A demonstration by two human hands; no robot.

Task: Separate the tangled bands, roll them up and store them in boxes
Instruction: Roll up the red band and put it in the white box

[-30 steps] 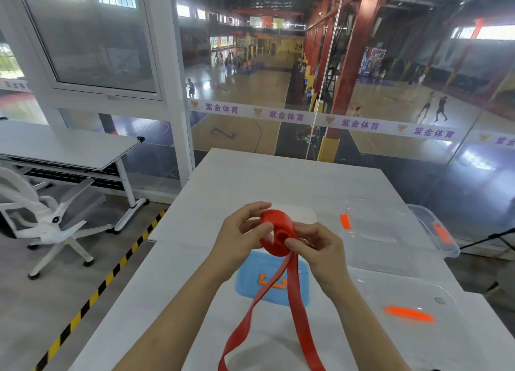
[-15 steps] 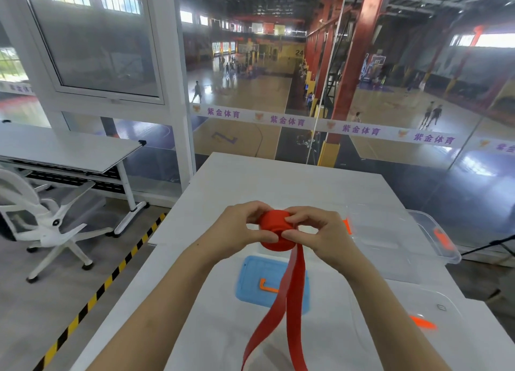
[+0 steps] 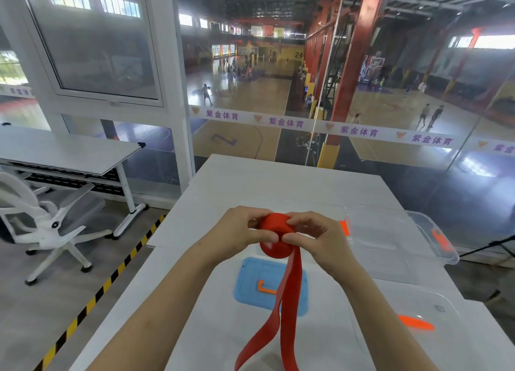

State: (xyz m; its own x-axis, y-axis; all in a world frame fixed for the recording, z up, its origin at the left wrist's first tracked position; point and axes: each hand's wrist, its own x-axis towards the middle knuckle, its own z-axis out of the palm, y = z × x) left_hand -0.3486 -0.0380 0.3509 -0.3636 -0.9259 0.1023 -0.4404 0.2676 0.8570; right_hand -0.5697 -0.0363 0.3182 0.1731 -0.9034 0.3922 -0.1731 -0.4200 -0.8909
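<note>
Far left of the fingers, beyond the table edge: a white office chair (image 3: 41, 225) on the floor, and a black-and-yellow striped tape line (image 3: 111, 281) running along it.

Left hand (image 3: 239, 234) raised above the white table (image 3: 250, 186), fingers (image 3: 262, 235) curled and pressed against the left side of a red band roll (image 3: 274, 238), thumb across its front, gripping it.

Between the two sets of fingers: the roll itself, partly wound, held clear of the table. Hanging down from under the fingers toward the near edge: two loose red strands (image 3: 289, 287) of the same band, falling in front of a blue lid (image 3: 250, 287) with an orange clasp (image 3: 264, 287) that lies flat on the table below the fingers.

Right hand (image 3: 320, 239) touching the roll's right side, fingers (image 3: 298, 219) bent over its top and thumb pinching in at the front, closed on the roll.

Right of the fingers: a clear plastic box (image 3: 404, 239) with orange latches, open on the table. Nearer and further right: a clear lid (image 3: 434, 303) lying flat with an orange tab (image 3: 415, 322).
</note>
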